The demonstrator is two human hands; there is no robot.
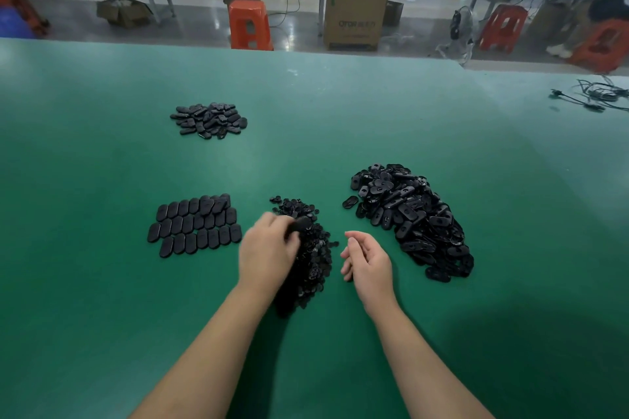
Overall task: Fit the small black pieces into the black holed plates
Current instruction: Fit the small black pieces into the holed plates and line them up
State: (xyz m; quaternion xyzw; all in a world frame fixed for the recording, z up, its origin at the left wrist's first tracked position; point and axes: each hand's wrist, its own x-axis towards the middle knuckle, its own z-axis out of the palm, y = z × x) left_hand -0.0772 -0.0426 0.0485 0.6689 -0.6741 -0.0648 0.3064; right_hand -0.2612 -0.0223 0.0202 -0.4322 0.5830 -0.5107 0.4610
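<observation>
The left hand (pixel 269 248) grips a black plate (pixel 299 225) over the heap of small black pieces (pixel 313 258), while the right hand (pixel 366 260), loosely curled and holding nothing, hovers just right of that heap, nearer it than the pile of holed plates (pixel 412 214) on the green surface (pixel 102 282).

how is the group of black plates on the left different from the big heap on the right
The left group lies flat in tidy rows, one layer deep; the right heap is a loose, jumbled mound. The left group is smaller, the right heap far larger. Left plates show smooth faces; many in the right heap show holes. Both are black oval plates resting on the green table.
</observation>
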